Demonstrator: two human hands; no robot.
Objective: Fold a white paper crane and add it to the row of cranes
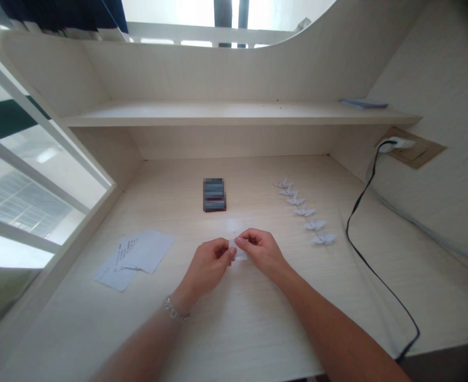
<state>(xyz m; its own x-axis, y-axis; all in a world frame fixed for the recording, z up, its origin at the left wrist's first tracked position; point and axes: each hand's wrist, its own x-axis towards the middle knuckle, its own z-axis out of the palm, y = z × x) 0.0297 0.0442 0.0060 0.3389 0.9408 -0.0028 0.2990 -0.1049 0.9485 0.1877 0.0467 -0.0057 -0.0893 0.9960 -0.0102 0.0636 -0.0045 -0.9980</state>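
Between my two hands, just above the middle of the desk, is a small piece of folded white paper. My left hand pinches its left side between thumb and fingers. At its upper right edge, my right hand grips it with thumb and forefinger. The exact folds are too small to make out, and the fingers cover part of the paper. To the right, several folded white paper cranes stand in a slanting row on the desk.
Overlapping paper sheets lie on the left of the desk. A pixelated dark phone-like object rests behind my hands. A black cable runs from a wall socket along the right. A shelf spans the back.
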